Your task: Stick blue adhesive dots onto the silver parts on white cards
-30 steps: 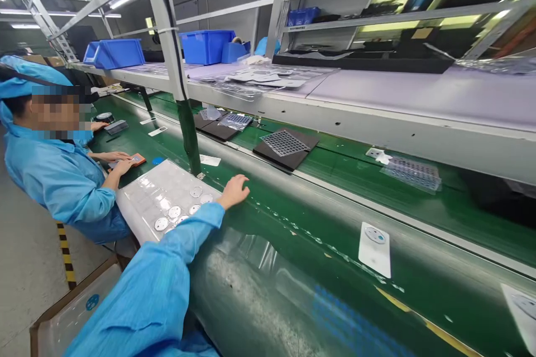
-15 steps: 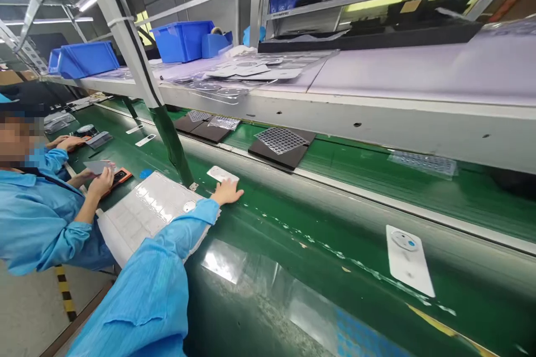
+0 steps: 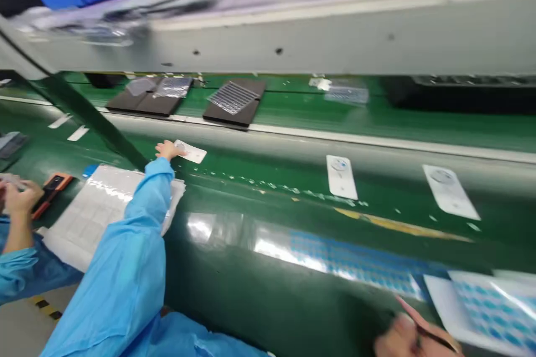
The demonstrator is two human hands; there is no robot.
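Note:
Stretched out to the far left, my left hand (image 3: pixel 168 150) touches the left end of a white card (image 3: pixel 192 153) with a round part on it; whether the fingers grip it is unclear. My right hand (image 3: pixel 414 337), blurred at the bottom right, is closed around pink tweezers (image 3: pixel 412 312). Just right of it lie white sheets with rows of blue dots (image 3: pixel 489 312). Two more white cards with round parts, a nearer one (image 3: pixel 342 184) and one further right (image 3: pixel 454 195), rest on the green belt (image 3: pixel 268 164).
A stack of white sheets (image 3: pixel 94 215) lies beneath my left forearm. At the left edge a co-worker's hand (image 3: pixel 23 201) is near an orange and black device (image 3: pixel 52 192). Dark pads (image 3: pixel 247 109) sit under the grey shelf edge (image 3: pixel 335 39). A slanted post (image 3: pixel 90 114) stands left.
The view has swung right and down. My right hand with tweezers, the dotted sheets and another white card have come into view. My left hand has moved from the card's near side to its left end.

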